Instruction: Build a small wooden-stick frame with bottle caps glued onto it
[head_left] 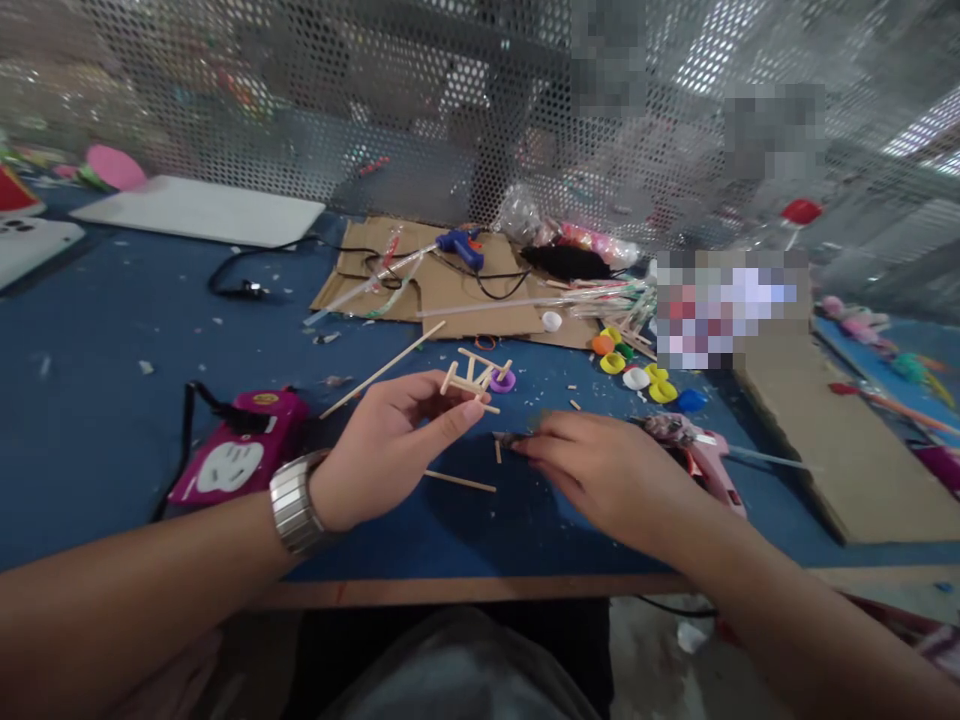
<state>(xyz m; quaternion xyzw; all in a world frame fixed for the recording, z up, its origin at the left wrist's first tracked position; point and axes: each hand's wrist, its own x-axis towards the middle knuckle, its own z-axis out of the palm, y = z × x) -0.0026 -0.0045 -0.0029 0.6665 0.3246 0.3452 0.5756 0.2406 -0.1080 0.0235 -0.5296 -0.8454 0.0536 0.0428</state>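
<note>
My left grip (390, 445) is clamped on a small wooden-stick frame (466, 384), raised above the tabletop (390, 550), inward from its near edge; whether my right grip (611, 465) holds anything, I cannot tell.

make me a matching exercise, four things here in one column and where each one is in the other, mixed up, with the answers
1. wooden stick frame
2. blue glue gun
3. pink glue gun
4. magenta box

A. on the cardboard
B. left of the left hand
C. in the left hand
D. beside the right hand

Pairs: 1-C, 2-A, 3-D, 4-B
</note>
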